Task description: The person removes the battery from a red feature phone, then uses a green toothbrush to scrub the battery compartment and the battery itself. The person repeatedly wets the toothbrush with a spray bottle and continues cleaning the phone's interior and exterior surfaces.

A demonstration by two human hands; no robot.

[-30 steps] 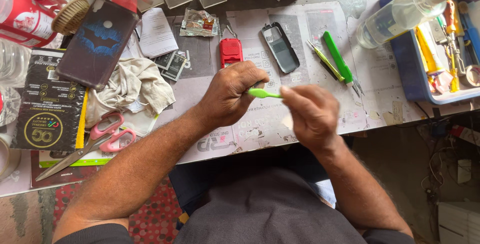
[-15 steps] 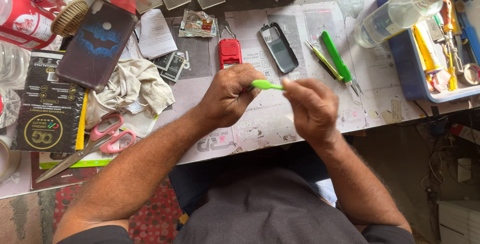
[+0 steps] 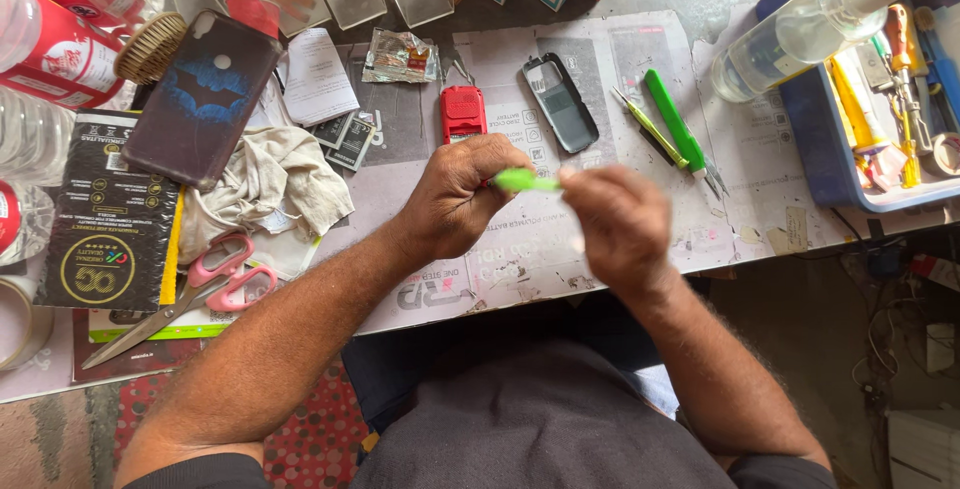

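My left hand (image 3: 462, 199) and right hand (image 3: 615, 224) sit close together just above the near edge of the desk (image 3: 520, 259), both closed on a small bright green tool (image 3: 527, 181) that bridges the gap between them. Over the last second the pair has drifted slightly up and away from me, and the green piece now shows as a shorter stub: the right hand has slid further along it, so less is bare. The right hand is motion-blurred, so I judge it is twisting or pulling, though I cannot tell which. I read that as working on the tool itself, not on anything lying on the desk.

Just beyond the left hand lies a red phone (image 3: 463, 112), apparently untouched. Beyond the right hand rest a grey phone back cover (image 3: 560, 104) and a green-handled knife (image 3: 678, 129). Left of the left hand are a crumpled cloth (image 3: 270, 184) and pink scissors (image 3: 200, 284). Far right, past the right hand, a blue tray (image 3: 815, 164) holds tools, with a spray bottle (image 3: 810, 24) lying across it.
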